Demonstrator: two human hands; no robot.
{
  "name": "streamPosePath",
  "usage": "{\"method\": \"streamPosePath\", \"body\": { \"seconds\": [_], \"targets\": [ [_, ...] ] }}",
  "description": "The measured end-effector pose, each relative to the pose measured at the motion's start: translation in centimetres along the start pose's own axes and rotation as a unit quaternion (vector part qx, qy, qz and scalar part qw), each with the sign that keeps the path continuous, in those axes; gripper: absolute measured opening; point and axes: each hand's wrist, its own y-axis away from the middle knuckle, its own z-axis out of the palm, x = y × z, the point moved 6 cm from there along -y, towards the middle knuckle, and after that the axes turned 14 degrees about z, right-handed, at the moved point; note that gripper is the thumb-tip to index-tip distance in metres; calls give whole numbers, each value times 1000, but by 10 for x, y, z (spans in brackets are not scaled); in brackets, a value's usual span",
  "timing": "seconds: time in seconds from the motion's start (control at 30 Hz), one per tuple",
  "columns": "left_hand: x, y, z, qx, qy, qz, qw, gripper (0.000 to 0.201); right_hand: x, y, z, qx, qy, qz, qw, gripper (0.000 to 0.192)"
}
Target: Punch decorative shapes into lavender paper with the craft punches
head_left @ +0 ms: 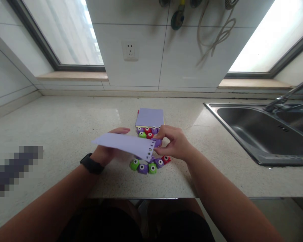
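Bare arms [217, 188] reach in. Light purple paper [127, 144] with little holes covers part of the left hand [105, 154]; I can't tell its grip. The right hand [176, 142] pinches a purple punch [158, 143]. Between them, the paper partly hides bright punches [142, 168].

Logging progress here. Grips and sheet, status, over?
Right grip closed on purple punch. Lilac sheet holed along one edge. Left grip partly hidden behind it. Other punches nearby on counter.
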Motion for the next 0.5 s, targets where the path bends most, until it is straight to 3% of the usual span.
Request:
{"method": "streamPosePath", "body": {
  "seconds": [0.23, 0.5],
  "targets": [
    [-20, -1, -2, 84, 55, -45, 994, 31, 0, -1, 1, 4, 9, 4, 1000, 21],
    [-26, 0, -4, 57, 56, -33, 996, 25, 7, -1, 3, -19, 13, 32, 999, 25]
  ]
}}
